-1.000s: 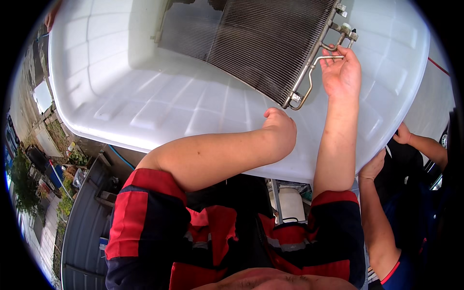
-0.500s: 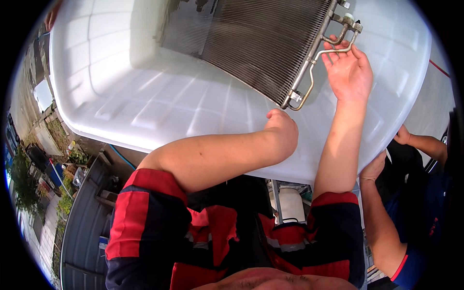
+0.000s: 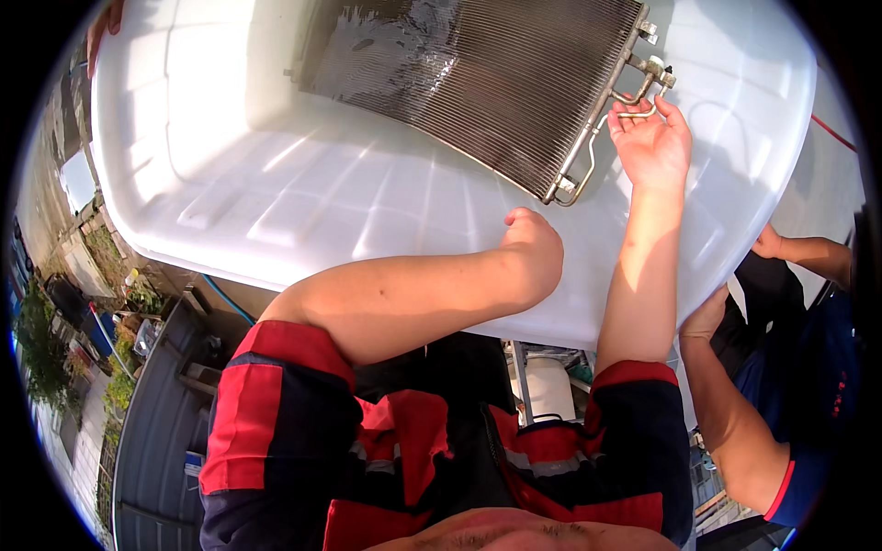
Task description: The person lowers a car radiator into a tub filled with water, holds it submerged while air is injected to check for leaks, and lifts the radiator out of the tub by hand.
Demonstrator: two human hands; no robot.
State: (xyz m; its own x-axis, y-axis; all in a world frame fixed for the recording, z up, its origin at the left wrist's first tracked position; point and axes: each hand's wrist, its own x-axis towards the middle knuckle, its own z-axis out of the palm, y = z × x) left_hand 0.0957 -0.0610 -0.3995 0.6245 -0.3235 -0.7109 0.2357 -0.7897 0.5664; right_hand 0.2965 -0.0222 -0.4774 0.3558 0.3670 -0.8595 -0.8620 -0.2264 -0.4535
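Note:
A car air-conditioning condenser (image 3: 524,83), a flat panel of fine dark fins, lies tilted inside a big white plastic tub (image 3: 230,241). Wet, shiny patches cover its left part, and its far edge is cut off by the picture. My right hand (image 3: 654,147), palm up, has its fingers curled round the thin metal pipe (image 3: 591,156) along the condenser's right side. Just short of the near right corner is my left hand (image 3: 537,253), bent over and apart from the condenser. Its fingers are not visible, so whether it is open or closed cannot be made out.
At the right, another person's hand (image 3: 706,317) touches the tub's rim, with their other hand (image 3: 768,241) beyond it. Someone's fingers (image 3: 103,32) show at the far left rim. A blue hose (image 3: 228,299) and grey metal sheeting (image 3: 156,422) lie at the lower left.
The condenser's right end and my right hand have shifted slightly left, and the hand is a little nearer. The shiny wet area on the fins looks larger. My left hand has barely moved.

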